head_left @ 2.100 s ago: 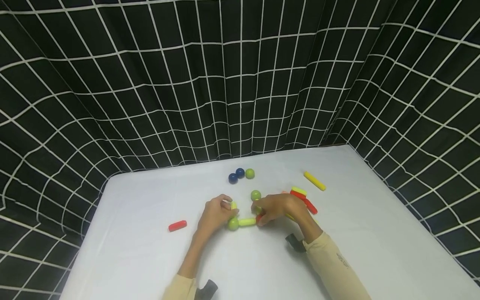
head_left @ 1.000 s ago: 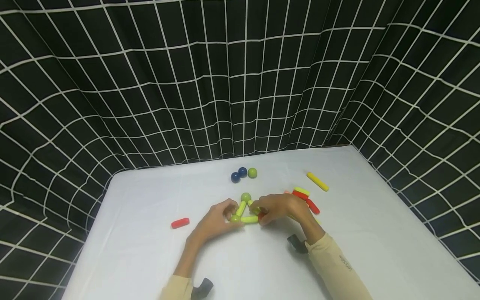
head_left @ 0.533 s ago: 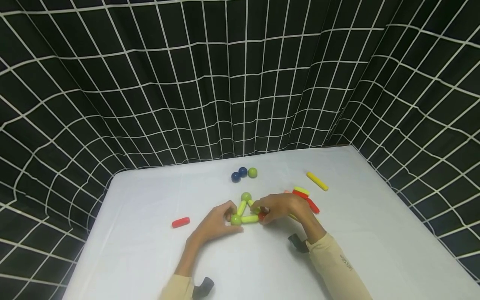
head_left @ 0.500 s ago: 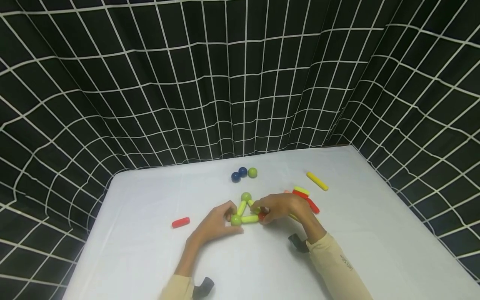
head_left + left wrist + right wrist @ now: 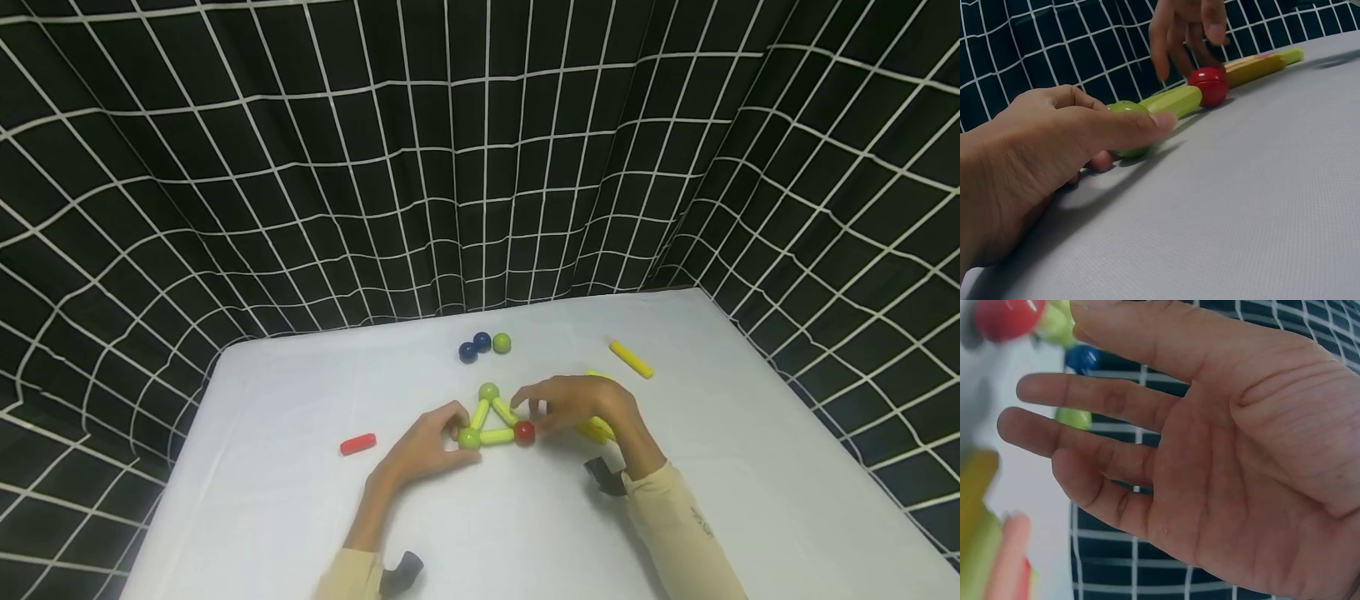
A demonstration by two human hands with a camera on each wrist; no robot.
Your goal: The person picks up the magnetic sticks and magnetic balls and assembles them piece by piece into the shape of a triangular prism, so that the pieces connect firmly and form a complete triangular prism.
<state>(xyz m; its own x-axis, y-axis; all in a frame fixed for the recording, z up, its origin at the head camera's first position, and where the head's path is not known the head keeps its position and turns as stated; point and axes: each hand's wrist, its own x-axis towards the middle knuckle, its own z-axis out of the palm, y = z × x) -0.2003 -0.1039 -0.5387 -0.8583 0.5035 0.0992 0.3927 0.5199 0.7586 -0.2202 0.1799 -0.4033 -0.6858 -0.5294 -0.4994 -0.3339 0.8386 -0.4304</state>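
A triangle of light-green sticks lies flat on the table, with a green ball at its top corner, another green ball at lower left and a red ball at lower right. My left hand curves its thumb and fingers around the lower-left ball; in the left wrist view the thumb covers part of that ball. Beside the red ball, my right hand has parted, loosely bent fingers. Nothing is in its palm in the right wrist view.
Two blue balls and a green ball sit behind the triangle. A red stick lies left, a yellow stick at back right. More sticks lie partly under my right hand. A gridded dark curtain surrounds the table.
My right hand has let go of the triangle's right corner and moved slightly right, uncovering the red ball. My left hand has closed in around the lower-left ball and stayed there; the triangle's left side has come together.
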